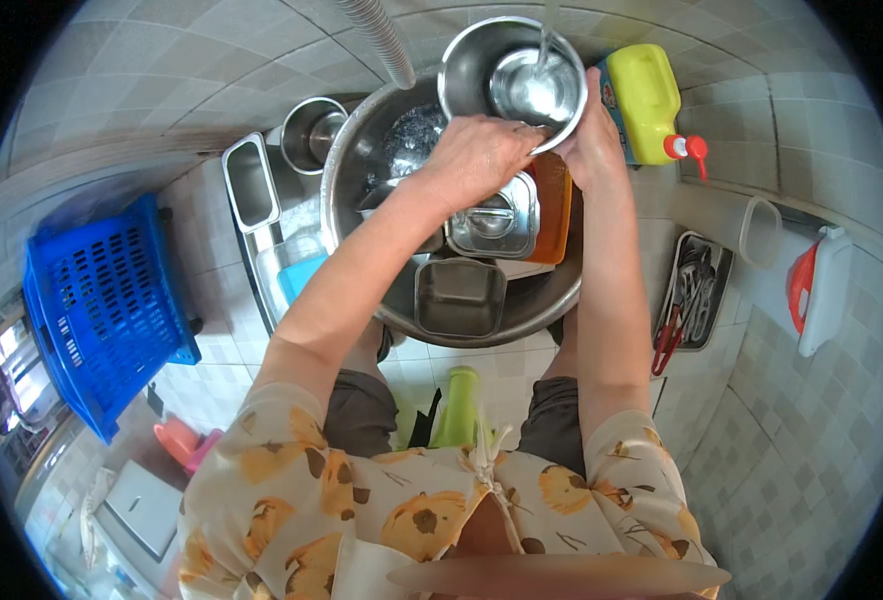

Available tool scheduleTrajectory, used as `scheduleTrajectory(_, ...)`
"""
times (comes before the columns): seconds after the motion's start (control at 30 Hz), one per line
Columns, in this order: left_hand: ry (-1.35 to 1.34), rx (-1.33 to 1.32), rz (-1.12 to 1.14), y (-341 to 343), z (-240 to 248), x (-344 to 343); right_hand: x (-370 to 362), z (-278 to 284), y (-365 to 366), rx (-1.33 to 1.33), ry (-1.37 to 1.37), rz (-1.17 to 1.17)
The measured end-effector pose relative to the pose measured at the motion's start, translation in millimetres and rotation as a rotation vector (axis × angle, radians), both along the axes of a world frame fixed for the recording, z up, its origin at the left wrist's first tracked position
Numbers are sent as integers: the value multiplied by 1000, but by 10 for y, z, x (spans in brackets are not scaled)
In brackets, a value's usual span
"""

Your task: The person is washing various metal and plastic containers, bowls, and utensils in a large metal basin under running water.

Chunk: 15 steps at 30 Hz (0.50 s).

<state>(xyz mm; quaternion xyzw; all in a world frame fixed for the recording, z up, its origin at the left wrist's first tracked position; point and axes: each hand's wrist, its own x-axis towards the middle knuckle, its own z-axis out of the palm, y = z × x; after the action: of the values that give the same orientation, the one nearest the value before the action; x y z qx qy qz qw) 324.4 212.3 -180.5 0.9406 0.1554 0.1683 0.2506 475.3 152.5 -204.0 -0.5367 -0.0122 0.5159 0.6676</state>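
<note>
A round stainless steel pot [469, 72] is tilted over the far edge of a large metal basin [561, 300], and a stream of water [549, 35] falls into it. My right hand [596, 145] grips the pot's right side. My left hand [483, 158] is closed over its near rim, its fingertips partly hidden. Below the pot, the basin holds a steel pan with a handled lid [517, 222], an orange container [554, 205] and a square steel pan [459, 300]. Suds [408, 140] show at the basin's far left.
A yellow jug with a red cap [646, 105] lies right of the pot. Utensils and red-handled tongs fill a steel tray [696, 290] at right. Left of the basin are a steel cup [311, 135], a rectangular steel pan [251, 183] and a blue crate [111, 300]. A grey hose [379, 40] hangs above.
</note>
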Motion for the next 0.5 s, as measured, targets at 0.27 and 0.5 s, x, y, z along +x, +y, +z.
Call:
scheduleTrajectory(0.27,361,20,-142,267,102,-82,44,96,-126,144,-408,299)
scheduleTrajectory(0.5,-158,95,202,235,183,-35,225,180,-241,-60,-201,228)
